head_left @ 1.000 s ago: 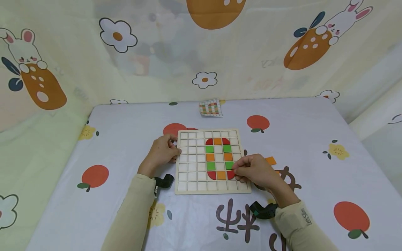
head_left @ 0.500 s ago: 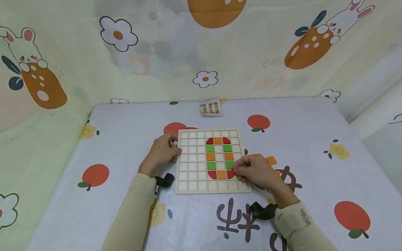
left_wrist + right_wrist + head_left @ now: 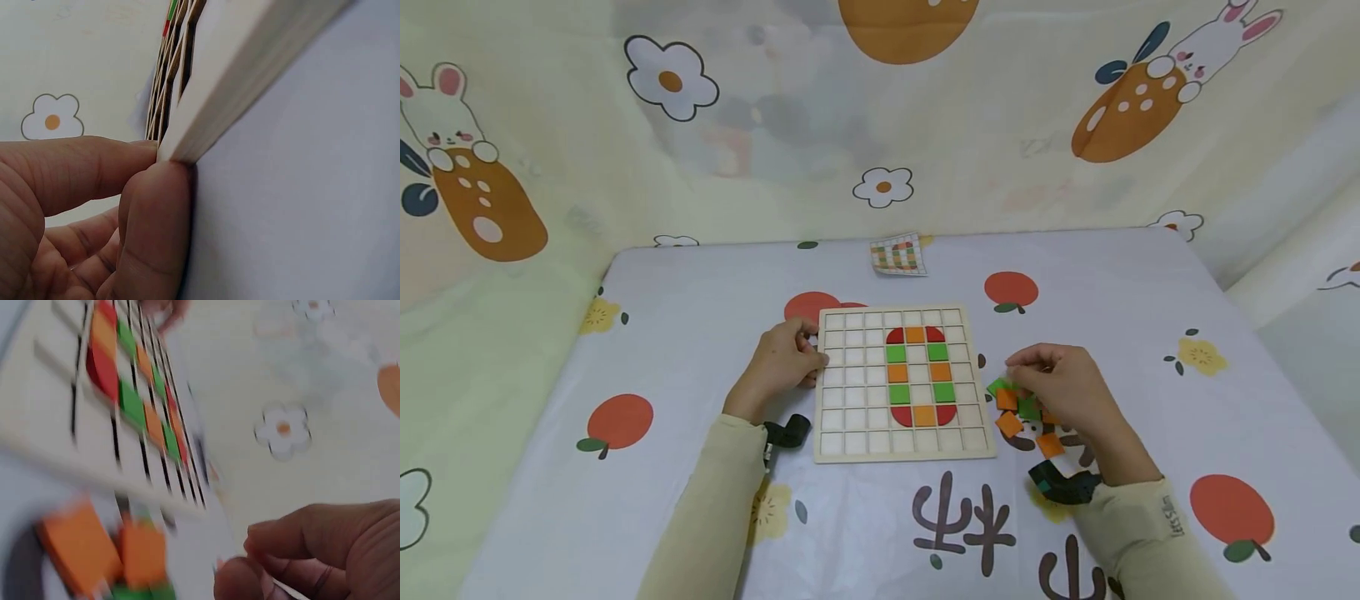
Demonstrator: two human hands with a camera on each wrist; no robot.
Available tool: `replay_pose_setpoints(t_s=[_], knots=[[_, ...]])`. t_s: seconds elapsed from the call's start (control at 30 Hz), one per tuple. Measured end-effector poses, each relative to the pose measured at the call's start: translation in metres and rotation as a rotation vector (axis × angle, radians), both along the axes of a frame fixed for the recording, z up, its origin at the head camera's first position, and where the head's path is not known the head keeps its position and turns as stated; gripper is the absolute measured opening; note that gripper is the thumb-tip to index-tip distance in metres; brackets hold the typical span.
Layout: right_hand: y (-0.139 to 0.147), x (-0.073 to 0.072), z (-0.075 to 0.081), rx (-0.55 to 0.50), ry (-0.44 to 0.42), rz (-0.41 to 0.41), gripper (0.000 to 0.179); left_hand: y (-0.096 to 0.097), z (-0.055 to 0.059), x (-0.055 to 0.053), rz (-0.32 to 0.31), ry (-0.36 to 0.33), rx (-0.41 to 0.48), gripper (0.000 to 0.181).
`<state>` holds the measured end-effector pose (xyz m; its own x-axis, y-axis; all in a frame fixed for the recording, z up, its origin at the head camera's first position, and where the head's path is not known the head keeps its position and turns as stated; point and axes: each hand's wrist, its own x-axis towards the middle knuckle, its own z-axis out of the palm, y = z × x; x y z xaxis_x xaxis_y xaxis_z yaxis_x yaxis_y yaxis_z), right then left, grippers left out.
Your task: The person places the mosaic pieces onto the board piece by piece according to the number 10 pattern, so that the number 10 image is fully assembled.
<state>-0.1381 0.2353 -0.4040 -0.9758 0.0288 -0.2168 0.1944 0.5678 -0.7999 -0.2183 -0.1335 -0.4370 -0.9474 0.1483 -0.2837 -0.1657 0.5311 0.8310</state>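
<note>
My left hand [image 3: 777,369] pinches the left edge of a pale wooden grid board [image 3: 847,425] lying on the table; the left wrist view shows thumb and finger [image 3: 159,231] against its rim. Red, orange and green tiles [image 3: 943,392] form an oblong ring in the board's cells. To the right of the board, my right hand [image 3: 1071,392] hovers over a loose pile of orange and green tiles [image 3: 1009,425], partly covering it. Thumb and forefinger are bent close together in the right wrist view, with no tile visible between them.
A small printed pattern card [image 3: 898,255] lies behind the board near the back of the table. The white tablecloth [image 3: 700,300] carries printed apples and flowers. A patterned curtain [image 3: 797,167] hangs behind.
My right hand has left the board's lower right red tile and moved right, above the loose tiles. More of that pile now shows. My left hand stays at the board's edge.
</note>
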Motion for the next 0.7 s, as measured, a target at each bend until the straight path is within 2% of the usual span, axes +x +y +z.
replay_pose_setpoints(t_s=[0.13, 0.23, 0.43, 0.7], knots=[[0.022, -0.003, -0.004, 0.121, -0.028, -0.074, 0.032, -0.001, 0.000, 0.000, 0.000, 0.005, -0.004, 0.043], [0.034, -0.004, -0.010, 0.171, -0.076, -0.103, 0.036, -0.001, 0.000, 0.001, 0.000, 0.003, -0.003, 0.043], [0.037, -0.003, -0.016, 0.155, -0.169, -0.126, 0.040, -0.001, 0.001, 0.001, 0.003, 0.006, -0.005, 0.042], [0.029, -0.003, -0.014, 0.124, -0.193, -0.116, 0.032, 0.000, 0.000, 0.000, -0.006, 0.019, -0.018, 0.042]])
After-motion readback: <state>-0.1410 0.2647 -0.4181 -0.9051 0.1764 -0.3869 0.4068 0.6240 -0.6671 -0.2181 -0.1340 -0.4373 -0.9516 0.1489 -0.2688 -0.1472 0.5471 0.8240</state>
